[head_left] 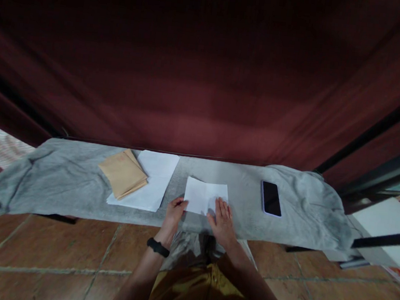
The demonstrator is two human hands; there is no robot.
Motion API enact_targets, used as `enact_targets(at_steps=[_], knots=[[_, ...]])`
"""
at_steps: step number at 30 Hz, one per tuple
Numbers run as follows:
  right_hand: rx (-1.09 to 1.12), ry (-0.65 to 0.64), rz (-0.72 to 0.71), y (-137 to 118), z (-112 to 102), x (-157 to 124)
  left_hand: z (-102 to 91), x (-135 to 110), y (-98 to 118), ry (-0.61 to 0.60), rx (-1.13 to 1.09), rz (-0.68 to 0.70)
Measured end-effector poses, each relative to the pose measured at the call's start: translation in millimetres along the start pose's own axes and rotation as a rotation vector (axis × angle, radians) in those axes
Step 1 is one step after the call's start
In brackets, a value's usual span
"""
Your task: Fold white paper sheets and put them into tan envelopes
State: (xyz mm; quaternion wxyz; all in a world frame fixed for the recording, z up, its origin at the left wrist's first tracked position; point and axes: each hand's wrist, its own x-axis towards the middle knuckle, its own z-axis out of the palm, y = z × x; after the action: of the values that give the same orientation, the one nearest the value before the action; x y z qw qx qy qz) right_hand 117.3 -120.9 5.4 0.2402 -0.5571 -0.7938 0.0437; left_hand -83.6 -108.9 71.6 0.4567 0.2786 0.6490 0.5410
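Note:
A folded white sheet of paper (pixel 204 195) lies on the grey cloth (pixel 53 185) that covers a low bench. My left hand (pixel 175 211) pinches the paper's near left corner with its fingers closed on the edge. My right hand (pixel 221 215) lies flat on the paper's near right part, fingers stretched out and pressing down. A black band sits on my left wrist.
To the left lie a stack of brown envelopes (pixel 123 172) on top of white sheets (pixel 152 179). A black phone (pixel 271 198) rests face up on the cloth to the right. A dark red curtain hangs behind the bench. Tiled floor lies below.

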Motion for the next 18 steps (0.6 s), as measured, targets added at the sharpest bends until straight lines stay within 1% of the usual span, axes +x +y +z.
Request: enact_targets(at_steps=[2,3,4,7,9,11,12,14,16,18], knots=[[0.135,-0.071,-0.072,-17,-4,6,6.3,-7,9,-0.020,-0.019,0.005],[0.218,-0.088,-0.075,-25,-7,11,9.4,-10,14,-0.039,-0.033,0.013],[0.319,-0.083,-0.038,-33,-10,17,12.3,-12,20,-0.061,-0.059,0.022],[0.752,0.037,0.206,-50,-26,43,18.0,-18,33,-0.144,-0.219,0.011],[1.105,0.154,0.399,-56,-41,60,18.8,-21,36,-0.127,-0.322,-0.040],[1.427,0.266,0.551,-58,-57,73,18.9,-24,30,-0.079,-0.338,-0.107],[1.564,0.312,0.570,-59,-64,78,19.2,-26,24,-0.069,-0.330,-0.140],[1.727,0.383,0.572,-59,-71,81,21.3,-29,9,-0.109,-0.336,-0.200],[1.755,0.402,0.597,-56,-69,78,24.3,-28,-6,-0.159,-0.384,-0.224],[1.693,0.389,0.690,-49,-58,69,26.3,-24,-18,-0.153,-0.390,-0.193]])
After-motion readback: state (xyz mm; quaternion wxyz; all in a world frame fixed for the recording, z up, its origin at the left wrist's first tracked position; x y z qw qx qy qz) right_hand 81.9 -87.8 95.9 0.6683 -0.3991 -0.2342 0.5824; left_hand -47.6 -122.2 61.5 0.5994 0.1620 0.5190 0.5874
